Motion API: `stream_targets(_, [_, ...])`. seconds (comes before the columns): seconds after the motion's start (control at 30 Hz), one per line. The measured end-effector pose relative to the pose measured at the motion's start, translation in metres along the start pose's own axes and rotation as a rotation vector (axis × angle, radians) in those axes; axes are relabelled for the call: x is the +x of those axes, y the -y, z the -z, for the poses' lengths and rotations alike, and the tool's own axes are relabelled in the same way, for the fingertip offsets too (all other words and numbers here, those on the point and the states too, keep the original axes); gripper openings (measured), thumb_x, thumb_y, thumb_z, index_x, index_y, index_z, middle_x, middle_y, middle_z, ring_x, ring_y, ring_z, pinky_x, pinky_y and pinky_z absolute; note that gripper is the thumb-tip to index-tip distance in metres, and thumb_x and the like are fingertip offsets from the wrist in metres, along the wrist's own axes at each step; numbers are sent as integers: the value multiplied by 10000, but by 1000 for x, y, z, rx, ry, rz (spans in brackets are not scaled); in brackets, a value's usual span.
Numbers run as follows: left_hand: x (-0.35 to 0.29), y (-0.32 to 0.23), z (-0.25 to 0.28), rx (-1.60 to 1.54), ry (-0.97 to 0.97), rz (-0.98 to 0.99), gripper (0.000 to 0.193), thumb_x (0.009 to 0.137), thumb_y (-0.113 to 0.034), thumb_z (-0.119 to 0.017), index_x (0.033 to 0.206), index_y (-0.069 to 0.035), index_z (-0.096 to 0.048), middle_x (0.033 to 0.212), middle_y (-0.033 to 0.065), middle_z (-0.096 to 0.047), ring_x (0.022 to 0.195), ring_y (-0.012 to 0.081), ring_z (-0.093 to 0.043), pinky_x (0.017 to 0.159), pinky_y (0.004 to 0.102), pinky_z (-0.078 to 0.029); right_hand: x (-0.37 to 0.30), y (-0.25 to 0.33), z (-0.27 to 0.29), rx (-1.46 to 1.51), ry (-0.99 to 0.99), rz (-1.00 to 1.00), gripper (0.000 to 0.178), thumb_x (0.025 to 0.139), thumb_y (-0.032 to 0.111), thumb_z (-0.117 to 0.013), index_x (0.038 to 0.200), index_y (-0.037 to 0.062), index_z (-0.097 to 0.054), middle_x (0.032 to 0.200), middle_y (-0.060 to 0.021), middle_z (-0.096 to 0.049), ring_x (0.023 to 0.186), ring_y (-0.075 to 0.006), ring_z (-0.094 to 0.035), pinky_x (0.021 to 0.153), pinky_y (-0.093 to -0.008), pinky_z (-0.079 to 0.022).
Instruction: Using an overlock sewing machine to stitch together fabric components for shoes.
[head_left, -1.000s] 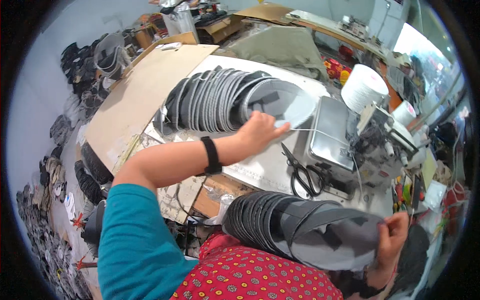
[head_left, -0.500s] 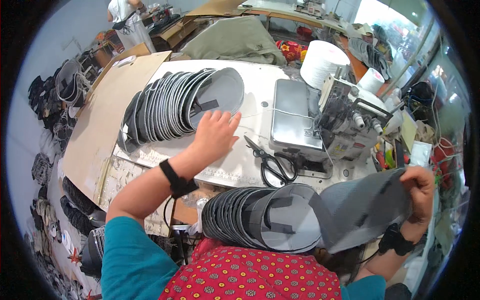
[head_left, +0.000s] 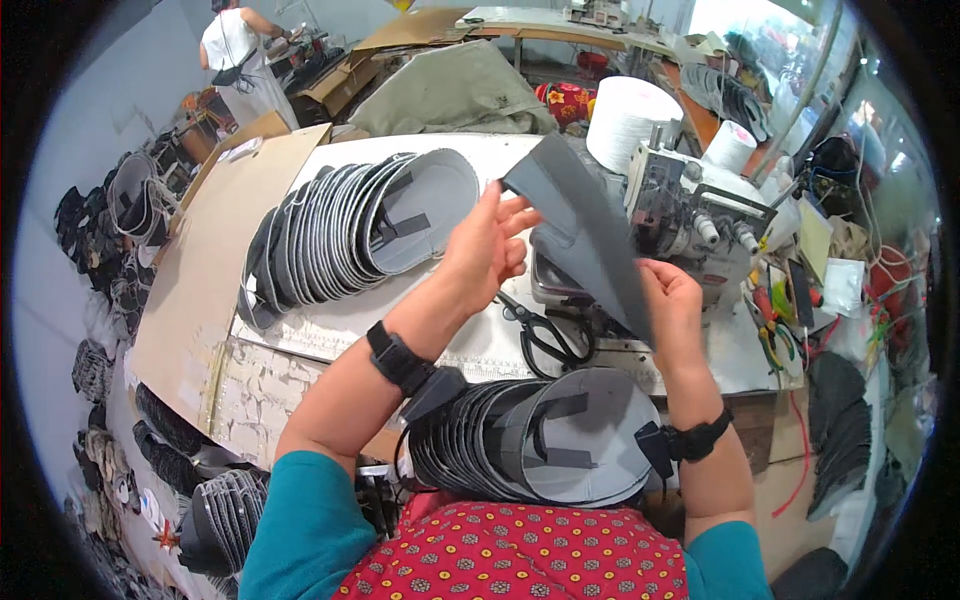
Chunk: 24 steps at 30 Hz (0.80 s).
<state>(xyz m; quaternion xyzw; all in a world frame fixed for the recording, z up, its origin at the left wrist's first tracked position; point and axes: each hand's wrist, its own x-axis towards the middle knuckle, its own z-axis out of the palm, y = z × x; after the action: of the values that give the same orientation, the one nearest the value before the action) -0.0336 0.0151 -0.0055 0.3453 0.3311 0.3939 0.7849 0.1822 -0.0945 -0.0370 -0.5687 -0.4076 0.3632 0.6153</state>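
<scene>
A dark grey fabric piece (head_left: 585, 215) is held up in front of me, its face tilted and partly folded. My left hand (head_left: 487, 240) has the upper left corner between thumb and fingers, the other fingers loosely curled. At the lower right edge, my right hand (head_left: 672, 310) pinches the same piece. Behind the fabric, a sewing machine (head_left: 700, 215) is partly covered. Black-handled scissors (head_left: 550, 335) lie on the white table (head_left: 450, 345) below my hands. Nested grey curved fabric pieces (head_left: 530, 440) form a stack against my lap.
Another stack of curved grey pieces with pale edges (head_left: 335, 225) lies at left on the table. White thread cones (head_left: 635, 125) stand behind the machine. Pliers (head_left: 772, 335) lie at right. Brown board (head_left: 215, 260) borders the left side. Another person (head_left: 240, 60) stands far left.
My right hand has brought the fabric piece from the far right to above the table. My left hand has moved from beside the left stack to the piece's corner.
</scene>
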Motion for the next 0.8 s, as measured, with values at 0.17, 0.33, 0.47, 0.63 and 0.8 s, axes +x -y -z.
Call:
stream_targets(0.17, [33,-7,-1,306,-116,-189,431,949,-561,-554,956,-135,-617,720,-70,-532,571,48,-393,554,228,-345,-27,6,-18,-235,58,55,165,970,69,-578,1044,-40,-676,750,-37,-654,659,-45,-608,519,-236,-438])
stream_targets(0.33, [66,5,33,417,-276,-292,415,876,-474,-702,745,-118,-536,633,-46,-451,540,73,-396,469,257,-315,-24,-24,-15,-684,35,686,257,871,54,-674,1124,30,-634,826,-143,-655,678,-318,-641,579,-386,-500])
stream_targets(0.47, [16,-8,28,687,-241,-179,455,856,-462,-715,1004,-35,-662,689,-26,-540,566,97,-474,467,255,-363,-21,-10,-16,-867,14,702,350,765,57,-746,1095,50,-631,913,-103,-625,743,-322,-636,610,-392,-498])
stream_targets(0.63, [-40,22,48,976,194,75,661,927,-707,-383,1416,-278,-500,932,105,-654,833,165,-604,815,319,-489,-13,-10,-13,-895,-12,728,379,698,39,-767,1056,76,-647,1012,-142,-583,836,-355,-624,658,-439,-494])
stream_targets(0.8, [-47,52,-11,1071,346,-360,439,933,-439,-614,1190,-83,-611,1048,154,-679,871,291,-645,810,376,-509,-10,0,21,-735,148,806,283,819,-19,-595,1092,32,-648,1109,-251,-597,885,-332,-595,755,-387,-456])
